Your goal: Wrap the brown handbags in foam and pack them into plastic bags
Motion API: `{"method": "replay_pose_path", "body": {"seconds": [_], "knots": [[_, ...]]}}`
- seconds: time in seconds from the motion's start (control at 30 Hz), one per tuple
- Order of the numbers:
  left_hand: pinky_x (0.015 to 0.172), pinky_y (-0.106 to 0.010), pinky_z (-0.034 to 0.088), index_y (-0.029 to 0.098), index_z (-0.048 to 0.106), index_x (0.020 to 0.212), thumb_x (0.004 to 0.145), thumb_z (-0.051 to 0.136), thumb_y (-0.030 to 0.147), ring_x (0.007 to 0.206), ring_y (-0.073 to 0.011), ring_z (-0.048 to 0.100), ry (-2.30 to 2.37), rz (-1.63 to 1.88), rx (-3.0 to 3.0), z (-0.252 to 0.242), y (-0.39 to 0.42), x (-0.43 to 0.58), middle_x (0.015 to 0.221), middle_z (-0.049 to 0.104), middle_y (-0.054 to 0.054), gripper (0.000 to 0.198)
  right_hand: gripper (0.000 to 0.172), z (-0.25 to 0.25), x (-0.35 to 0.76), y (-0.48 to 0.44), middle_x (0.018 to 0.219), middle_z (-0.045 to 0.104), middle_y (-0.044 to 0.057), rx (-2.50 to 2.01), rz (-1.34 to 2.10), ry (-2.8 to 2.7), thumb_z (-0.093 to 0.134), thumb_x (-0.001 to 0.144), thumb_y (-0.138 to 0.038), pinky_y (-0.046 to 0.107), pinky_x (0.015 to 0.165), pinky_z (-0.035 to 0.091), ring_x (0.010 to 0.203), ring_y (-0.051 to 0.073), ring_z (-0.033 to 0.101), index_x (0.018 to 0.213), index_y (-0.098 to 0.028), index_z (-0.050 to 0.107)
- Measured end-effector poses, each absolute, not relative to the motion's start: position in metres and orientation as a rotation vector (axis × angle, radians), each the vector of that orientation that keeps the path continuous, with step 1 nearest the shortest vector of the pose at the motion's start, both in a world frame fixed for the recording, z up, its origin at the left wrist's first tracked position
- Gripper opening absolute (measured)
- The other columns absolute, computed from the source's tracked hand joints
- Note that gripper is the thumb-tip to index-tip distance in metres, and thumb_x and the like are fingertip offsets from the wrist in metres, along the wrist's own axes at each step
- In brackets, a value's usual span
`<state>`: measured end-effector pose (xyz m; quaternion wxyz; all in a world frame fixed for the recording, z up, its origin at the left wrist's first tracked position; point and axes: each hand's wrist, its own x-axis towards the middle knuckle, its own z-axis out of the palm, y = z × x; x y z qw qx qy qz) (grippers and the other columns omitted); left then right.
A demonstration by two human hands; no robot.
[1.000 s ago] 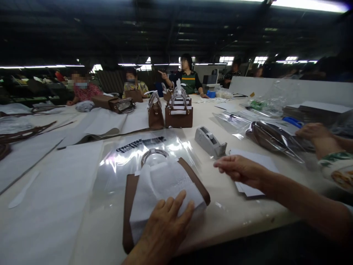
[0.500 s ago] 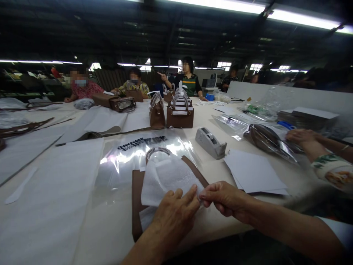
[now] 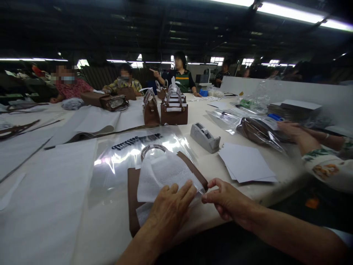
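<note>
A brown handbag (image 3: 134, 184) lies on a clear plastic bag (image 3: 107, 176) with black lettering. White wrapping sheet (image 3: 162, 169) covers the bag's front and part of its handle. My left hand (image 3: 173, 204) lies flat on the sheet, fingers spread and pointing away from me. At the handbag's right edge is my right hand (image 3: 224, 198), its thumb and index finger apart beside a small clear strip (image 3: 199, 189). Nothing can be made out between those fingers.
A grey tape dispenser (image 3: 205, 138) and white cards (image 3: 246, 162) lie to the right. Wrapped handbags (image 3: 174, 113) stand behind. Another person's hands (image 3: 293, 132) touch a plastic-wrapped brown bag (image 3: 255, 130). White sheets (image 3: 52, 184) cover the left side; several people sit or stand beyond.
My right thumb and index finger have parted from a pinch at the handbag's edge. My left hand stays on the sheet. The whole view has shifted slightly.
</note>
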<state>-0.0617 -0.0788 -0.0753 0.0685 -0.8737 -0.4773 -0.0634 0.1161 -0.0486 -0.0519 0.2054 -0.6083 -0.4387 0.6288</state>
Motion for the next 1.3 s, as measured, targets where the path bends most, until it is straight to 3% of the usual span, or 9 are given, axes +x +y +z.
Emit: {"method": "replay_pose_path", "body": {"seconds": [0.3, 0.43, 0.5, 0.6, 0.77, 0.9, 0.97, 1.13, 1.3], "knots": [[0.072, -0.037, 0.038, 0.043, 0.032, 0.128, 0.088, 0.04, 0.026, 0.09, -0.0214, 0.049, -1.324, -0.033, -2.607, -0.078, -0.083, -0.063, 0.142, 0.027, -0.006, 0.044, 0.031, -0.108, 0.124, -0.051, 0.061, 0.059, -0.003, -1.754, 1.757, -1.208, 0.056, 0.067, -0.027, 0.015, 0.031, 0.017, 0.033, 0.003, 0.031, 0.081, -0.021, 0.029], [0.068, -0.036, 0.037, 0.043, 0.041, 0.121, 0.087, 0.041, 0.026, 0.087, -0.0216, 0.049, -1.313, 0.095, -2.627, -0.07, -0.083, -0.058, 0.142, 0.025, -0.009, 0.038, 0.024, -0.112, 0.141, -0.05, 0.049, 0.05, -0.006, -1.665, 1.492, -1.543, 0.053, 0.075, -0.034, 0.018, 0.034, 0.023, 0.035, 0.005, 0.034, 0.074, -0.019, 0.035], [0.067, -0.036, 0.037, 0.042, 0.045, 0.117, 0.087, 0.041, 0.025, 0.086, -0.0216, 0.05, -1.343, 0.126, -2.618, -0.068, -0.083, -0.055, 0.142, 0.026, -0.009, 0.034, 0.022, -0.092, 0.144, -0.045, 0.05, 0.047, -0.005, -1.508, 1.203, -1.677, 0.053, 0.078, -0.037, 0.019, 0.043, 0.034, 0.044, 0.007, 0.043, 0.074, -0.018, 0.042], [0.068, -0.037, 0.037, 0.04, 0.047, 0.115, 0.086, 0.043, 0.025, 0.087, -0.0215, 0.048, -1.381, 0.099, -2.6, -0.069, -0.084, -0.051, 0.141, 0.026, -0.009, 0.033, 0.023, -0.057, 0.126, -0.033, 0.076, 0.059, 0.001, -1.125, 1.054, -1.742, 0.048, 0.084, -0.04, 0.023, 0.064, 0.046, 0.069, 0.011, 0.056, 0.091, -0.018, 0.049], [0.066, -0.034, 0.038, 0.039, 0.05, 0.112, 0.086, 0.045, 0.032, 0.082, -0.0202, 0.047, -1.386, 0.032, -2.608, -0.068, -0.088, -0.05, 0.118, 0.049, -0.006, 0.028, 0.041, -0.055, 0.072, -0.007, 0.119, 0.052, 0.008, -0.583, 1.297, -1.889, 0.031, 0.091, -0.044, 0.035, 0.099, 0.036, 0.114, 0.017, 0.046, 0.122, -0.02, 0.042], [0.069, -0.032, 0.041, 0.032, 0.055, 0.106, 0.087, 0.043, 0.024, 0.08, -0.016, 0.05, -1.239, -0.324, -2.571, -0.068, -0.107, -0.066, 0.121, 0.05, -0.006, 0.023, 0.047, -0.077, 0.058, 0.004, 0.127, 0.047, 0.009, -0.553, 1.333, -2.076, 0.021, 0.093, -0.045, 0.042, 0.104, 0.027, 0.12, 0.019, 0.041, 0.126, -0.019, 0.043], [0.077, -0.033, 0.043, 0.026, 0.055, 0.103, 0.083, 0.049, 0.016, 0.089, -0.0165, 0.052, -1.255, -0.658, -2.405, -0.076, -0.126, -0.082, 0.12, 0.05, -0.006, 0.023, 0.051, -0.081, 0.061, 0.003, 0.132, 0.042, 0.009, -0.543, 1.228, -2.222, 0.03, 0.089, -0.05, 0.043, 0.105, 0.026, 0.124, 0.021, 0.036, 0.129, -0.019, 0.041], [0.094, -0.043, 0.039, 0.017, 0.045, 0.116, 0.077, 0.06, 0.026, 0.116, -0.0251, 0.042, -2.046, -1.155, -1.702, -0.105, -0.16, -0.121, 0.124, 0.044, -0.013, 0.043, 0.082, -0.079, 0.056, -0.012, 0.146, 0.011, 0.01, -0.532, 0.746, -2.56, 0.058, 0.073, -0.05, 0.043, 0.105, 0.027, 0.132, 0.025, 0.016, 0.14, -0.021, 0.019], [0.1, -0.042, 0.035, 0.02, 0.056, 0.099, 0.079, 0.056, 0.03, 0.125, -0.0243, 0.034, -2.342, -1.51, -1.771, -0.107, -0.146, -0.128, 0.138, 0.033, -0.009, 0.022, 0.062, -0.079, 0.026, -0.028, 0.144, 0.015, 0.015, -0.5, 0.15, -2.619, 0.053, 0.077, -0.022, 0.049, 0.098, 0.034, 0.131, 0.031, 0.015, 0.135, -0.013, 0.033]]}}
